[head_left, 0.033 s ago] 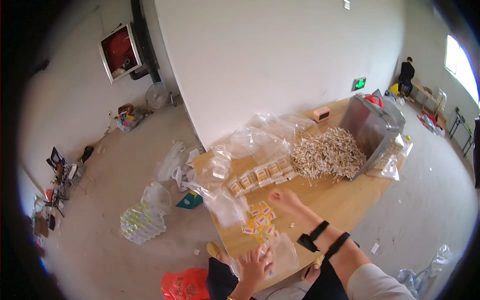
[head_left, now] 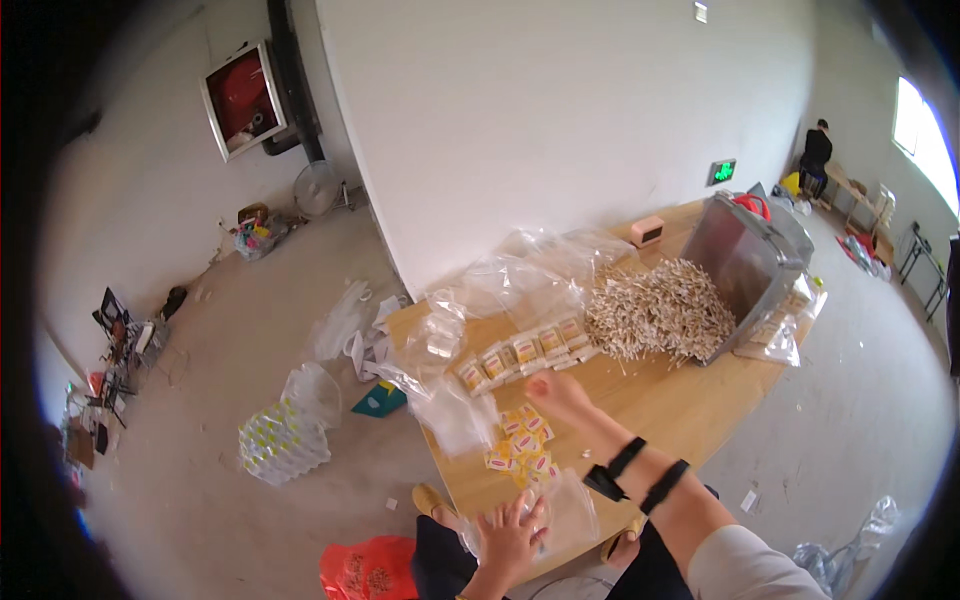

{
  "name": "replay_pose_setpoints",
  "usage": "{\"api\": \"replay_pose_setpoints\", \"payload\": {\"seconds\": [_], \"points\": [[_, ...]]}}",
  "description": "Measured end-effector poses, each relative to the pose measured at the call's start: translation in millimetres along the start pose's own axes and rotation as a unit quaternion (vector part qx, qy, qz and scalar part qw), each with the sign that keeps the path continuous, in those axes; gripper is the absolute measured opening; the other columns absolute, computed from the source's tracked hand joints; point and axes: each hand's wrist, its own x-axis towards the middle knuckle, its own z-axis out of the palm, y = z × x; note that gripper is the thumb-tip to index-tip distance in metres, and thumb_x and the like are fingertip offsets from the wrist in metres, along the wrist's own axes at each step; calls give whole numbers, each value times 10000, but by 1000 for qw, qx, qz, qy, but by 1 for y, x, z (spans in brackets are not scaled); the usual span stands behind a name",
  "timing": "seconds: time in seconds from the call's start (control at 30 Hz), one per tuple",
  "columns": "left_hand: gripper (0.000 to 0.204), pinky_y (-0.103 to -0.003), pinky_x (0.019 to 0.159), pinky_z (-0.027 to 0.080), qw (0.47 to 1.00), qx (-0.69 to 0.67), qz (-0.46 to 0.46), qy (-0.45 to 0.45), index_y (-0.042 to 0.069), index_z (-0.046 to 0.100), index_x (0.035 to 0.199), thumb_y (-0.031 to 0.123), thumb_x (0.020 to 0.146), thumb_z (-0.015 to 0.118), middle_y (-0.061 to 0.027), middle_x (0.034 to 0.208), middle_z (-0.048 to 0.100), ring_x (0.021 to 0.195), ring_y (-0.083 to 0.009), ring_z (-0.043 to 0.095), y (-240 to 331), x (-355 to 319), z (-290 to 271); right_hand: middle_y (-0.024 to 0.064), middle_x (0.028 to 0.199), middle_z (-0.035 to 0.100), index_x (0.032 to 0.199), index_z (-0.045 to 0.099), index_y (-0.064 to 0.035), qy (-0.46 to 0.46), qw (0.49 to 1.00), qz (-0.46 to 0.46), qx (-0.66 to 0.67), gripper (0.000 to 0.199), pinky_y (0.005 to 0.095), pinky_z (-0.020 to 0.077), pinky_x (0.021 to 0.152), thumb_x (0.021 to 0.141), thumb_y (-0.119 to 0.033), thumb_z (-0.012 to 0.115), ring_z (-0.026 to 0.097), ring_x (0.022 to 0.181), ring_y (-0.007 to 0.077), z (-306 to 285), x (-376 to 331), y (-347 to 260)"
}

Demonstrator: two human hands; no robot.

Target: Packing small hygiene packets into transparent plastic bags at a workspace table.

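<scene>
My left hand (head_left: 508, 533) lies with fingers spread on a clear plastic bag (head_left: 572, 510) at the table's near end. Just beyond that bag is a loose heap of small yellow-and-white cards (head_left: 520, 442). My right hand (head_left: 557, 394) is over the table between those cards and a row of small filled packets (head_left: 526, 350). Its fingers are curled in, and whatever they may hold is hidden. Behind the right hand lies a big pile of short white-and-tan sticks (head_left: 660, 312), which look like cotton swabs, spilling from a grey plastic bin (head_left: 735, 270) tipped on its side.
Clear plastic bags (head_left: 525, 275) cover the wooden table's (head_left: 690, 400) far left edge, by the wall. A small pink box-shaped device (head_left: 646, 231) stands at the back. On the floor are a pack of bottles (head_left: 285, 440) and a red bag (head_left: 368, 570). Another person (head_left: 816, 150) is far right.
My right hand has shifted slightly left, closer to the row of packets. The left hand stays on the clear bag.
</scene>
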Motion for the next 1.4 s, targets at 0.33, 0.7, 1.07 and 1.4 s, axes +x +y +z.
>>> {"api": "replay_pose_setpoints", "payload": {"seconds": [0.33,0.7,1.07,1.4], "points": [[639,-708,1010,233,991,-126,-37,23,220,408,1426,422,854,609,-98,1477,328,1305,-362,347,14,-2,-11,149,1134,591,1162,583,-47,52,928,26,-369,643,406,429,944,762,-540,691,508,1142,310,127,105,-29],[685,-703,993,279,986,-164,-37,9,214,369,1442,420,842,626,-99,1503,292,1337,-375,311,10,0,-14,167,1128,580,1183,570,-33,95,921,103,-363,600,464,391,948,743,-422,691,512,1109,346,114,126,-9],[588,-686,986,274,994,-100,-40,10,256,395,1421,481,890,511,-56,1481,358,1302,-305,377,4,-12,4,151,980,584,1095,458,-62,100,994,-1,45,449,424,486,750,738,-161,711,594,894,350,-11,14,-25],[633,-575,938,336,1000,9,10,22,272,402,1437,554,881,513,-57,1438,399,1184,-295,456,6,2,-12,146,997,590,1089,515,-52,128,980,17,-153,388,395,507,758,745,-118,681,615,918,324,-58,-229,98]]}}
